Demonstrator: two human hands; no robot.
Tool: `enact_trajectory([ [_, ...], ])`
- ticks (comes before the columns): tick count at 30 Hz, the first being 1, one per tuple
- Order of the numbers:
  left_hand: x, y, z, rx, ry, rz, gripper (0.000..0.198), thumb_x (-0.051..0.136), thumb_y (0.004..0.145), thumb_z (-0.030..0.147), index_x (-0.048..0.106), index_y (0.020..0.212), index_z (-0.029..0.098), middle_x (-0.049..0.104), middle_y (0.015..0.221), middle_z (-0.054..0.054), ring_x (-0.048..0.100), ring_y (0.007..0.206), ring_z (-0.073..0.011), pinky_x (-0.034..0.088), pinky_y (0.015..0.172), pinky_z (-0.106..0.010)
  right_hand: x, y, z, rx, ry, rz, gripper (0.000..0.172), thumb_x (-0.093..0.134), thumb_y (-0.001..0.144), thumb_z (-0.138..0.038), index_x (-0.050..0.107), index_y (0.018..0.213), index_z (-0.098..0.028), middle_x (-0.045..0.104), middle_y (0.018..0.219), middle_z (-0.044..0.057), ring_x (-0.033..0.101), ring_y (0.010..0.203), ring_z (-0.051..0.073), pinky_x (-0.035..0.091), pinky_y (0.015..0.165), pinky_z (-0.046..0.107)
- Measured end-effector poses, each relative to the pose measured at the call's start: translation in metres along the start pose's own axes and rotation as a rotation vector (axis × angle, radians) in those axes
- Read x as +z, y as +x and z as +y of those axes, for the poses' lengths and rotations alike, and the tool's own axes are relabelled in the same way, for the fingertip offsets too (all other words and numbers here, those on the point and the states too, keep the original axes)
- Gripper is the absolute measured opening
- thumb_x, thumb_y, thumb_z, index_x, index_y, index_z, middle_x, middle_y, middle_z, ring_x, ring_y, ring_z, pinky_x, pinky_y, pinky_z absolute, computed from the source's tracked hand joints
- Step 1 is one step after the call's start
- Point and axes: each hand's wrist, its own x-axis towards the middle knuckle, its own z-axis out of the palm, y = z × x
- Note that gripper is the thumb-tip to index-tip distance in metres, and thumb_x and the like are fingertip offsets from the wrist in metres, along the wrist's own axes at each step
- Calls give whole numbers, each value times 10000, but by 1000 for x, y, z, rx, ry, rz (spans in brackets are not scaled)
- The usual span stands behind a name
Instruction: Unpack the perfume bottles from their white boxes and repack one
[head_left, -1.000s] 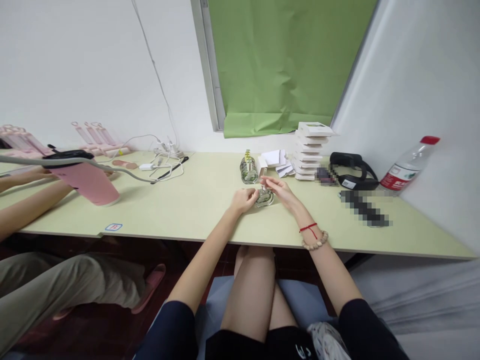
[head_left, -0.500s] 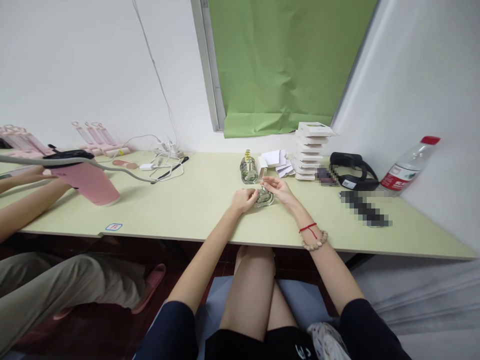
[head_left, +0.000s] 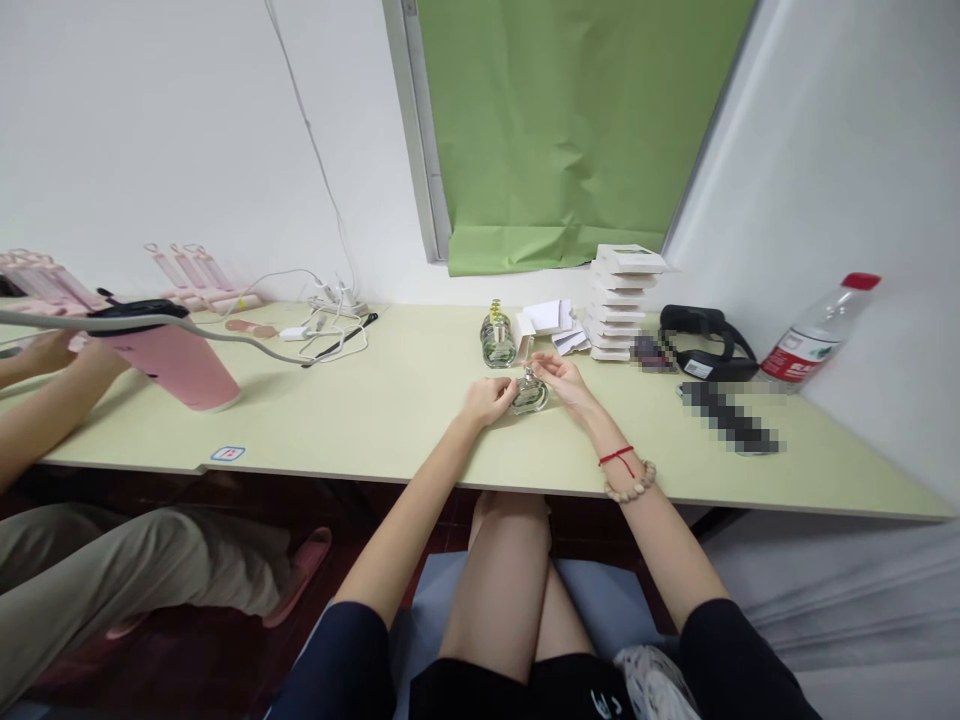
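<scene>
A clear glass perfume bottle (head_left: 529, 394) stands upright on the table close in front of me. My left hand (head_left: 489, 400) is closed at its left side, with thumb and fingers against the glass. Just above the bottle's neck, the fingertips of my right hand (head_left: 559, 378) are pinched together. Whatever small thing they hold is too small to make out. Farther back, a row of similar perfume bottles (head_left: 498, 345) with yellowish tops stands on the table.
Behind my hands lie white cartons (head_left: 547, 317), beside a stack of white boxes (head_left: 619, 300). A black headset (head_left: 705, 342) and a red-capped bottle (head_left: 814, 335) are at right. At left stand a pink tumbler (head_left: 180, 365), cables (head_left: 337, 320) and a co-worker's arms (head_left: 67, 410).
My right fingertips have risen slightly from the bottle's neck, which now shows more plainly. My left hand stays at the bottle. At left, the co-worker's hands have shifted.
</scene>
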Motion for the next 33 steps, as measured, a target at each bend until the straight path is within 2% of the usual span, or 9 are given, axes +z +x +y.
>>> enact_trajectory([
  [3,1,0,-1,13,-6,8,509,229,868,408,590,618,153,599,591,-45,479,524,-127,239,517,-252,1,-1,-1,17,-6,-26,357,725,555,-382,604,837,-201,681,838,24,610,795,136,455,801,286],
  [11,-2,-1,2,-8,5,-1,504,242,866,406,616,644,152,622,625,-52,497,551,-137,249,527,-254,2,-3,-7,55,-39,13,308,708,575,-340,624,836,-198,674,869,21,605,816,137,448,797,280],
  [23,1,0,0,-10,10,0,498,235,868,404,608,656,151,610,614,-50,479,536,-125,243,520,-246,-2,1,2,4,4,-17,366,723,563,-391,613,856,-203,686,816,21,619,741,131,461,805,292],
  [33,1,1,0,-15,4,7,503,236,866,413,614,657,153,618,621,-50,482,532,-128,248,518,-248,-1,-2,-1,0,-25,-31,287,700,603,-353,632,841,-208,672,849,13,605,820,133,450,814,278],
])
